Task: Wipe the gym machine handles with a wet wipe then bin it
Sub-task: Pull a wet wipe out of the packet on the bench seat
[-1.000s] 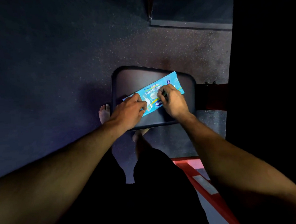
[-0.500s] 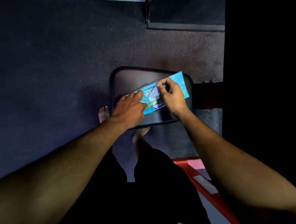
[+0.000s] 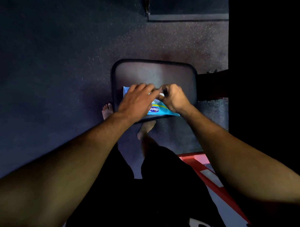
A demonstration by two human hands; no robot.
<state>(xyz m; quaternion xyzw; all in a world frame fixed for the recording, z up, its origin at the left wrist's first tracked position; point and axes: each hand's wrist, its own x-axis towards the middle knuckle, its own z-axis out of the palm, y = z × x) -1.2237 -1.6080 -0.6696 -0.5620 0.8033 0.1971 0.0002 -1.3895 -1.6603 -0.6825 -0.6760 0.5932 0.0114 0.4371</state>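
dark speckled gym floor (image 3: 62,76), dim light; black padded seat (image 3: 155,72) of a gym machine at centre, red frame rail (image 3: 195,163) low at right, bare feet and black shorts of the person below.

item: wet wipe pack (image 3: 160,112), blue, lying flat on the near part of the padded seat, mostly hidden under both hands; brand label visible at its near edge.

item: left hand (image 3: 136,101), fingers extended and lying across the pack, pressing it down onto the seat; it grips nothing that can be seen.

item: right hand (image 3: 174,97), fingers curled, thumb and forefinger pinching a small white piece (image 3: 161,94) just above the pack. whether that piece is the pack's seal flap or the first corner of a wipe cannot be told.

progress, as judged: very early. pack is at the opening or drawing-out stage; no loose wipe is free in either hand. machine handles are not in view, nor is a bin.

remaining, as judged: pull one wipe clear, wipe the handles, bin the wipe. all main steps are not yet done.
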